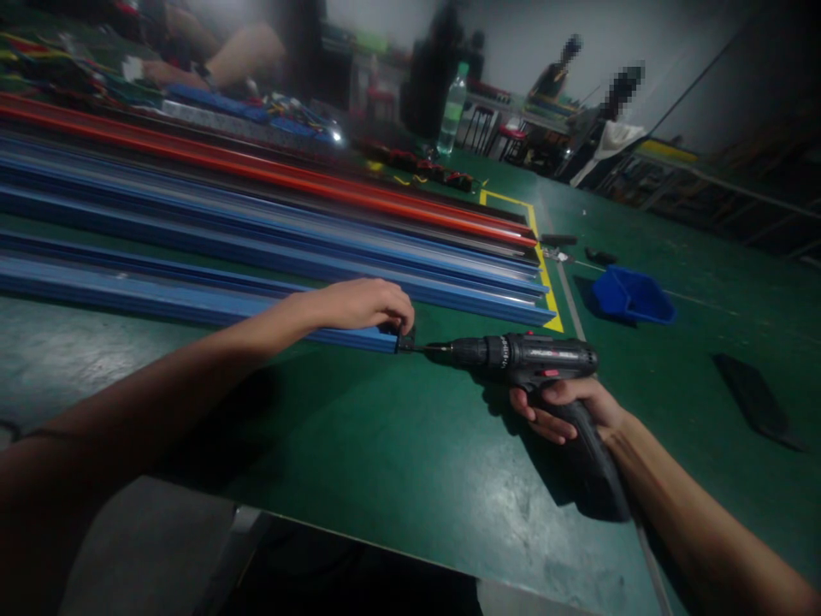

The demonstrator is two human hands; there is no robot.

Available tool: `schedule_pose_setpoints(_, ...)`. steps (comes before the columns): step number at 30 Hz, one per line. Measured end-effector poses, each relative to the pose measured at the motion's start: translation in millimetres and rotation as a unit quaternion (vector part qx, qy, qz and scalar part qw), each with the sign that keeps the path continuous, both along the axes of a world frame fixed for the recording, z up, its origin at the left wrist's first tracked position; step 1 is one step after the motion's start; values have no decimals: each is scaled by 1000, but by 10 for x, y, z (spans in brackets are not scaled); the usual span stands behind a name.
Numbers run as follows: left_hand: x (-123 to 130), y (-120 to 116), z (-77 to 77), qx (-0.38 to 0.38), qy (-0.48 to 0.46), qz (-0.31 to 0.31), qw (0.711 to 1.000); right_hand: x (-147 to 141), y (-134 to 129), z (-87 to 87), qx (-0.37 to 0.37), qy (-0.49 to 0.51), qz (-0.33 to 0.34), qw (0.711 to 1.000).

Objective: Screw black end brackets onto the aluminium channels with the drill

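Observation:
My right hand [574, 406] is wrapped around the handle of a black cordless drill [545, 355], which points left. Its long thin bit [436, 348] reaches the end of the nearest blue metal profile [350, 339]. A small black end cap [405, 342] sits at that end, and the bit's tip meets it. My left hand [369, 306] lies over the profile's end, fingers curled down and closed on the end cap. The fingertips partly cover the cap, and any screw there is too small to make out.
Several more blue profiles [449, 287] and red ones [385, 192] lie behind. A blue bin [632, 295], a dark flat object [757, 398] and a water bottle [453, 111] stand or lie on the green table [410, 479]. Across it, another person's arm [247, 56] is near wires.

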State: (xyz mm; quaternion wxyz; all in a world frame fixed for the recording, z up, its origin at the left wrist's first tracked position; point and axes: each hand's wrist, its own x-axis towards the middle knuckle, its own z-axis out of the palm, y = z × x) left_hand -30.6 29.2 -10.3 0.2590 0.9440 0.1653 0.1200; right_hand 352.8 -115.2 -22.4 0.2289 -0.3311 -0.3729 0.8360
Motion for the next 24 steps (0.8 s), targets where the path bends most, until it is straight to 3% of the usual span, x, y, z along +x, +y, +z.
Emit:
schedule_pose_setpoints(7,-7,-6,-3,7,-3,0,1000,43,27,-89,-3,65,18,998)
schedule_pose_setpoints(24,-8,2,-11,9,-3,-2,1000,21,30,-68,9,67,22,997)
